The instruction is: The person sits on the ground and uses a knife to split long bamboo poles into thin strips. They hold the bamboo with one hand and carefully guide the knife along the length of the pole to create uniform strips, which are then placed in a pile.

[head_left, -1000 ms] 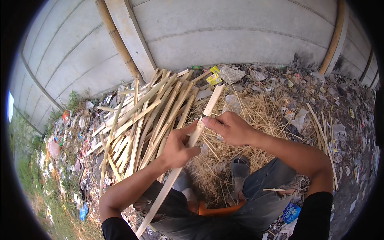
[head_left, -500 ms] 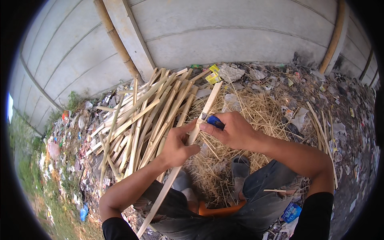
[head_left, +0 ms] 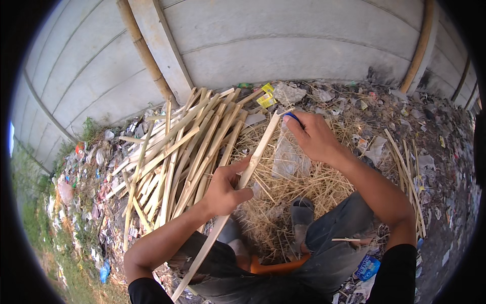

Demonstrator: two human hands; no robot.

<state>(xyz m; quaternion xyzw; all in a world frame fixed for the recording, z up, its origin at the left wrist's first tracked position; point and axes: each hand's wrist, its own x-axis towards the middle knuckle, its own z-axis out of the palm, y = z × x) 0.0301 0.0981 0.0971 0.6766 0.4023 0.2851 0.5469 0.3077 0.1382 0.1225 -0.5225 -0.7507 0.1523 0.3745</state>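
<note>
My left hand point(head_left: 226, 188) is closed around a long pale bamboo strip point(head_left: 261, 146). The strip slants from near my lap up to its far end ahead of me. At that far end, my right hand point(head_left: 312, 136) grips a small blue-handled knife point(head_left: 292, 117). Most of the knife is hidden in the fist, and its blade is hard to make out against the strip's tip. A thin curl of shaving shows at the tip.
A big pile of split bamboo strips point(head_left: 187, 152) lies to the left. Straw-like shavings point(head_left: 324, 177) cover the ground between my feet and ahead. Several thin strips point(head_left: 408, 172) lie at the right. Litter surrounds everything, and a grey panel wall point(head_left: 293, 55) stands behind.
My right hand has slid the knife away from me along the strip, from beside my left hand to the far end. My left hand keeps its hold, almost unmoved.
</note>
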